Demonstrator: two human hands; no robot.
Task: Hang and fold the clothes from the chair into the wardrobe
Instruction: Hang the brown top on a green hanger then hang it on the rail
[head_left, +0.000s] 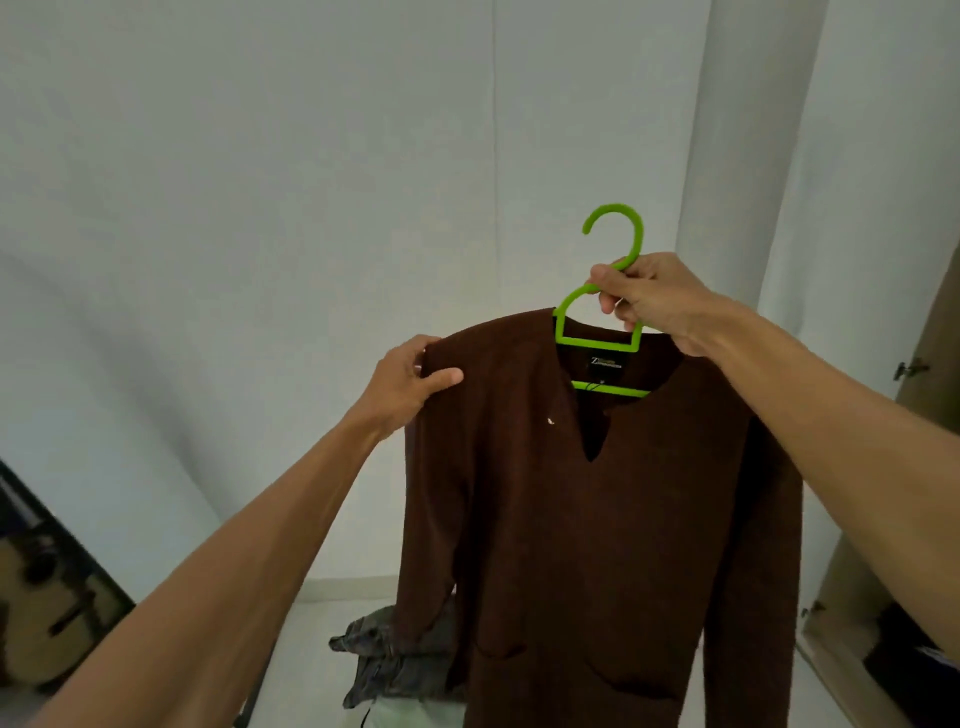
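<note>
Brown long-sleeved top (597, 519) hangs on a green hanger (597, 344), held up in the air. Grey clothes (384, 660) lie below the top. Left grip (405, 382) pinches its shoulder; right grip (654, 301) clamps the hanger's neck. Black neck label (607, 362): writing unreadable.

My right hand (649, 301) grips the green hanger (597, 341) at the base of its hook, holding it up before the white wall (311, 182). A brown long-sleeved top (597, 545) hangs on it, notched neckline towards me, with a dark label inside the collar. My left hand (410, 384) pinches the top's shoulder, thumb on the front. Below, beside the hem, a crumpled grey patterned garment (384, 660) lies on something pale, possibly a seat. The wardrobe (852, 587) stands open at the right edge.
</note>
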